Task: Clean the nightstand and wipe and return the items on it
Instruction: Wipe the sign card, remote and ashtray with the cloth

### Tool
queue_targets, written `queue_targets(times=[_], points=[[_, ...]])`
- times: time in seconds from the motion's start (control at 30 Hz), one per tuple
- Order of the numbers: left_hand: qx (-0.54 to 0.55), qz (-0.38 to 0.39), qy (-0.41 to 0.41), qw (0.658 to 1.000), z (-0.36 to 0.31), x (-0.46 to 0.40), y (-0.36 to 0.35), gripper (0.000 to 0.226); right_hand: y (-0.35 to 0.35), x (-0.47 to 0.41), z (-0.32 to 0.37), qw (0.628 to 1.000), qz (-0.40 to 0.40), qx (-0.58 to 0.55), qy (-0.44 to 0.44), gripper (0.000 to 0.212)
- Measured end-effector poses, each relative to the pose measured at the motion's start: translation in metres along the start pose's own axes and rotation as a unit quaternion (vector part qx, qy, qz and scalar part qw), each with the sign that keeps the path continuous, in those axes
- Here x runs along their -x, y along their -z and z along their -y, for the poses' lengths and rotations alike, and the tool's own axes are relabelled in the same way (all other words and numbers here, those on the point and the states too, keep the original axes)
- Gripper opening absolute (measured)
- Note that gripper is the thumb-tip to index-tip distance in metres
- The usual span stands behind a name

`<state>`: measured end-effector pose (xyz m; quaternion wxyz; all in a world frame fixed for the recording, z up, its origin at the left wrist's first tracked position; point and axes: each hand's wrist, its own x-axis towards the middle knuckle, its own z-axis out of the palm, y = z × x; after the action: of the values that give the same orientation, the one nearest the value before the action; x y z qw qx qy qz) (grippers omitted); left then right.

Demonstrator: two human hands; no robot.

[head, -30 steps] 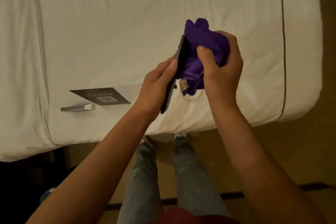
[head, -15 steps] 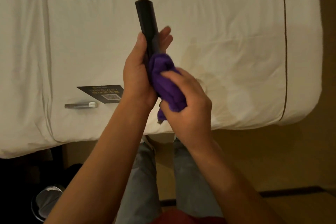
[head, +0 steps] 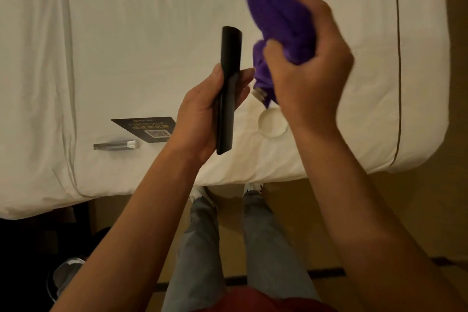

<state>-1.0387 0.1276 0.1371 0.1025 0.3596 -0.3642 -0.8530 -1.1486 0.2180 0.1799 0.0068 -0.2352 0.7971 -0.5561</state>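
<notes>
- Two hands work above a white bed (head: pixel 152 20) that fills most of the view; a thin dark piped line runs along its right side.
- Below the bed's edge stand the person's legs in grey jeans (head: pixel 200 248) on a tan floor, with white shoe tips showing just under the mattress.
- Right hand (head: pixel 311 71), raised and blurred, has its fingers curled tight round a bunched purple cloth (head: pixel 281 15); a small pale tag hangs from the cloth's lower end.
- Left hand (head: pixel 202 114) grips a long black remote (head: pixel 228 88) round its lower half, thumb on one side and fingers on the other, the remote upright and tilted a little, apart from the cloth.
- On the bed, left of that hand, lies a black card (head: pixel 147 128) with pale printed lines and a QR code; the word "WiFi" seems to be in it, the rest too small to read.
- Just beside the card's lower left lies a small silvery bar (head: pixel 116 145).
- Near the bed's edge, under the right wrist, sits a round white dish (head: pixel 273 126).
</notes>
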Motion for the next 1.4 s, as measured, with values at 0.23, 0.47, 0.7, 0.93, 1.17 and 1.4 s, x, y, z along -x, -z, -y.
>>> queue_targets(times=[0.23,0.47,0.7,0.93,1.17,1.4], points=[[-0.015,-0.042,-0.063,0.997,-0.011,-0.004,-0.004,0.029,-0.033,0.042,0.008,0.998,0.057,0.029,0.001,0.046],[0.073,-0.087,-0.029,0.993,-0.017,-0.011,-0.002,0.043,-0.017,0.08,0.003,0.991,0.119,0.01,-0.053,0.047],[-0.068,-0.08,-0.086,0.991,-0.034,-0.025,0.027,0.021,0.028,0.064,-0.007,0.971,0.177,0.003,-0.163,0.035],[-0.036,-0.037,-0.027,0.998,-0.025,-0.018,0.012,0.026,-0.009,0.003,0.02,0.999,0.027,0.019,0.004,0.039],[0.142,-0.054,0.004,0.988,-0.02,-0.012,-0.003,0.034,-0.049,0.036,0.017,0.981,0.116,0.147,0.054,0.044],[0.143,-0.116,-0.014,0.983,-0.016,-0.027,0.016,0.052,-0.014,0.093,-0.016,0.96,0.208,0.181,0.038,0.045]])
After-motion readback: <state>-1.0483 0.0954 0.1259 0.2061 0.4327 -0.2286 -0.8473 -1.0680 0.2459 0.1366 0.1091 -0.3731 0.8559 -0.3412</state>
